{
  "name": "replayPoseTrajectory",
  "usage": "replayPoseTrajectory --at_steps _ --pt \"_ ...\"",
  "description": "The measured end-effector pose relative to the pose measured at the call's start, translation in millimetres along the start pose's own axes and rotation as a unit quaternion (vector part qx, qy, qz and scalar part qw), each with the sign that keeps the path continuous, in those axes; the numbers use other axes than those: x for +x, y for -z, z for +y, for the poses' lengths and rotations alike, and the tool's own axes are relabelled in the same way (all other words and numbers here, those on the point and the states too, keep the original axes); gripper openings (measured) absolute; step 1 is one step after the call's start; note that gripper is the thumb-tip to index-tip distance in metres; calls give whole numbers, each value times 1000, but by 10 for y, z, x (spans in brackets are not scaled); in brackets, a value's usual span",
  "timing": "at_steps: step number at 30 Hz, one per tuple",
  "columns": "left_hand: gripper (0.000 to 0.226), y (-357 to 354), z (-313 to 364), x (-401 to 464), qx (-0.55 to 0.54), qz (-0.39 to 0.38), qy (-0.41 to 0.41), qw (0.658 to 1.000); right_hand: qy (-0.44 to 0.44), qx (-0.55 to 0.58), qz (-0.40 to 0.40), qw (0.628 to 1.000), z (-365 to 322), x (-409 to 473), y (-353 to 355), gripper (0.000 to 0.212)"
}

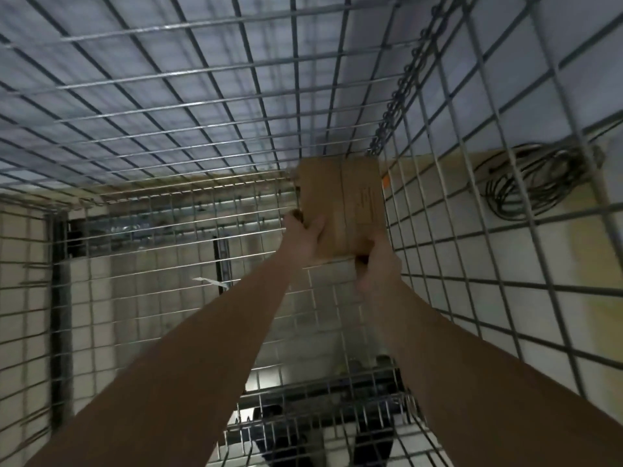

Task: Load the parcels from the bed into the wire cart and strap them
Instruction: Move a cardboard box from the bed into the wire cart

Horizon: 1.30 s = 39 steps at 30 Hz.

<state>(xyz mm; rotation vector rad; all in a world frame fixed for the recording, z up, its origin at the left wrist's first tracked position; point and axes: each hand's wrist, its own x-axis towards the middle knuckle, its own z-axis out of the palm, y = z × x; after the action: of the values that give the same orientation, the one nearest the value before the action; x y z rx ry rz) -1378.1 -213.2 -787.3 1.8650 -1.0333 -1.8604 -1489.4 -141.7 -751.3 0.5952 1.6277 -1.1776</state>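
A brown cardboard parcel (344, 203) with a printed label sits deep inside the wire cart (168, 136), in its far right corner, against the right mesh wall. Both my arms reach down into the cart. My left hand (303, 234) grips the parcel's near left edge, thumb on top. My right hand (377, 264) holds its near right corner, fingers curled under the edge. The parcel's underside is hidden.
Mesh walls close in on all sides, and the cart's mesh floor (161, 284) shows pale tiles beneath. A coil of dark cable (536, 183) lies outside the right wall. A chain-like hinge (401, 92) runs along the far right corner. A dark frame bar (323, 389) crosses the near bottom.
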Motion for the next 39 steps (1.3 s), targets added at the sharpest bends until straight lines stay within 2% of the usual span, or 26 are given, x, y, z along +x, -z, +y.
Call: replayPoseTrajectory --at_steps 4,6,9,11,14,16,18,20,21,22,24,27,29,33,36,39 --pt "49 -202 35 124 -19 35 17 999 1 0 -5 1000 -13 112 -83 2" --pt "50 -188 18 136 7 35 7 999 -30 -42 -33 998 -32 156 -90 14" --pt "51 -12 -8 10 95 -6 -26 995 -81 -102 -56 990 -68 111 -57 14" --pt "62 129 47 -156 169 -31 -28 985 -88 -163 -62 981 -126 -24 -13 21" --pt "79 372 321 -555 243 -52 0 969 -59 -256 -66 963 -307 -407 17 28" --pt "80 564 616 -906 295 -41 -23 954 -9 -363 -81 928 -546 -798 -62 38" --pt "79 776 1030 -1330 349 -14 -66 935 78 -492 -123 858 -863 -1342 -238 47" --pt "80 1025 1545 -1818 433 24 -110 894 182 -603 -180 755 -1214 -2003 -453 47" --pt "81 1157 1825 -2083 470 43 -124 873 240 -656 -211 684 -1397 -2353 -551 46" --pt "81 1294 2116 -2357 500 61 -135 853 281 -689 -243 622 -1575 -2724 -646 49" --pt "81 1569 2676 -2948 545 94 -146 820 335 -724 -292 528 -1926 -3492 -793 65" --pt "76 2051 3356 -3967 579 151 -155 786 432 -774 -293 358 -2336 -4713 -988 72" --pt "77 2411 3671 -4729 578 202 -158 775 471 -779 -293 293 -2455 -5538 -1093 77" --pt "77 3171 3907 -6352 520 327 -145 776 556 -744 -311 202 -2243 -7139 -1180 78" --pt "77 3765 3719 -7530 475 411 -115 769 599 -708 -352 124 -1729 -8236 -1127 79" --pt "78 4265 3241 -8679 429 490 -77 755 626 -680 -381 40 -989 -9156 -946 79"
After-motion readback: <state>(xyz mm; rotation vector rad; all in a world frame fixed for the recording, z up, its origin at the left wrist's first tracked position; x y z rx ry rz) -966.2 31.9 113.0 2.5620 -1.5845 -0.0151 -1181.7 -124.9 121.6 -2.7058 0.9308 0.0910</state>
